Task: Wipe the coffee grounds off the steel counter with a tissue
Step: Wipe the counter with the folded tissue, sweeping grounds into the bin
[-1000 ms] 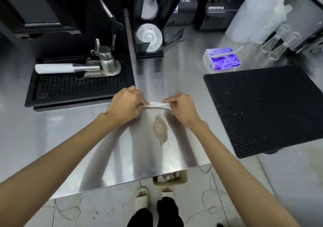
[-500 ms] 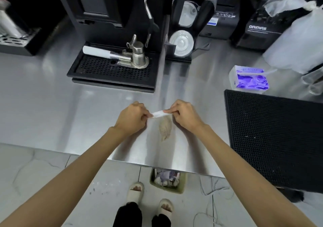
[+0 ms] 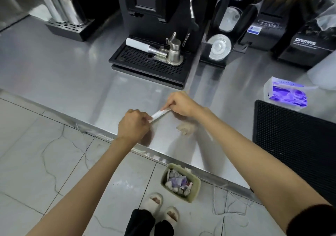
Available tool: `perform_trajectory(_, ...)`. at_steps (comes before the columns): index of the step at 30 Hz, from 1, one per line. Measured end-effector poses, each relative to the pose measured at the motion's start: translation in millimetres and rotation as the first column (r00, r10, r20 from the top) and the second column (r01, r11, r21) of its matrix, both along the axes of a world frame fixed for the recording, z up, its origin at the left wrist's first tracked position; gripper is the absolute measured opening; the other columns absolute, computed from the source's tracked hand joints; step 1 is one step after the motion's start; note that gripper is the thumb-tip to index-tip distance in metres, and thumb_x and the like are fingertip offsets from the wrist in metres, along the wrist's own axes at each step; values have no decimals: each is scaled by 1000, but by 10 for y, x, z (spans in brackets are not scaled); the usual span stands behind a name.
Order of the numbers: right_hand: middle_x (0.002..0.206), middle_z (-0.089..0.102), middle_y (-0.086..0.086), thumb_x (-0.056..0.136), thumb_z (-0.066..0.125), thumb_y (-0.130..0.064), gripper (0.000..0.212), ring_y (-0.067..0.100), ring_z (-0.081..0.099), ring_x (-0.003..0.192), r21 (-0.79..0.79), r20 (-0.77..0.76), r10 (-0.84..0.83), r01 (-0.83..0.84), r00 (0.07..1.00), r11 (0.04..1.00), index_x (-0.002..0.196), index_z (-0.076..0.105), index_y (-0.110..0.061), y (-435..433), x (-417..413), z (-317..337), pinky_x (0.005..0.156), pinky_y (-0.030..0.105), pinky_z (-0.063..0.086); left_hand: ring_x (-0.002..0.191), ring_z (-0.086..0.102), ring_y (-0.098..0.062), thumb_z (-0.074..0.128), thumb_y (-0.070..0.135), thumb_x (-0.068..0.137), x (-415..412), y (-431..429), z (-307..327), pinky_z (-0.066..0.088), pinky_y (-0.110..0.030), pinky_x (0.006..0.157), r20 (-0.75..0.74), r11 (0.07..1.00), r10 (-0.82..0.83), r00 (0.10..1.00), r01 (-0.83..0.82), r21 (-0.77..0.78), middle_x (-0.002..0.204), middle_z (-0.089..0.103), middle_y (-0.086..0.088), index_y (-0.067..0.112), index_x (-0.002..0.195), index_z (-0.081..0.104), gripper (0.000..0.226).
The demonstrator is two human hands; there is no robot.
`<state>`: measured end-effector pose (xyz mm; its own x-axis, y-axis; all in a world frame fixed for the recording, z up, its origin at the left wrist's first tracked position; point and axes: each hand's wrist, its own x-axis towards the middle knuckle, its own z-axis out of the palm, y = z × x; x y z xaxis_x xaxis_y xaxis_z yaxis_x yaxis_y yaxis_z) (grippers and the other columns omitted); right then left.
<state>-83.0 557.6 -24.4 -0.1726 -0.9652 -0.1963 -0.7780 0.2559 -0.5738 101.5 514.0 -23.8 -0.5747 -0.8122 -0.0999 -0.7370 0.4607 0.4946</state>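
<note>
steel counter (image 3: 63, 68): fills the upper half of the frame; its front edge runs diagonally from mid left to lower right.
left hand (image 3: 133, 124): centre frame, fingers curled, pinching the lower-left end of the tissue (image 3: 160, 114).
tissue: folded into a narrow white strip, stretched between both hands over the counter near its front edge.
right hand (image 3: 183, 104): fingers curled, pinching the upper-right end of the strip.
coffee grounds (image 3: 184, 128): pale heap on the counter just below the right hand, apart from the tissue.
tissue pack (image 3: 287, 93): purple, mid right, beside the black mat (image 3: 294, 135).
</note>
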Motion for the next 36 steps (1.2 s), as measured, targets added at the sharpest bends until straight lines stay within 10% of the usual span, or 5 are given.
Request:
perform_trajectory(10, 84, 58, 1, 78, 54, 11, 34, 9, 52, 78, -29, 89, 88, -86, 992, 996, 89, 77, -12, -141, 316, -164, 67, -1, 38, 76, 66, -30, 52, 2, 73, 331, 155, -39, 54, -27, 71, -49, 973, 154, 987, -142, 184, 72, 75, -11, 16, 85, 75, 30)
perform_trajectory(13, 89, 60, 3, 76, 50, 12, 37, 9, 53, 79, -4, 92, 108, -108, 990, 994, 86, 77, -12, 15, 276, -126, 75, 11, 44, 71, 68, -19, 56, 2, 72, 270, 363, -53, 45, -10, 65, -68, 960, 138, 988, -117, 254, 73, 76, -8, 11, 87, 75, 26)
perform_trajectory(18, 90, 62, 2, 75, 50, 11, 40, 15, 60, 82, 48, 68, 132, -135, 989, 990, 82, 78, -16, 315, 91, -122, 79, 31, 52, 80, 69, -20, 58, 5, 74, 85, 673, -86, 55, -26, 79, -78, 958, 79, 994, -54, 283, 81, 77, -8, 12, 92, 74, 24)
perform_trajectory(36, 88, 62, 7, 81, 55, 3, 31, 20, 57, 82, -41, -27, -93, 92, 995, 995, 89, 76, -18, 353, -621, 108, 80, 31, 47, 83, 67, -24, 53, 1, 79, -602, 308, 43, 47, -21, 80, -201, 977, 17, 979, 26, 211, 94, 75, -11, 12, 93, 74, 28)
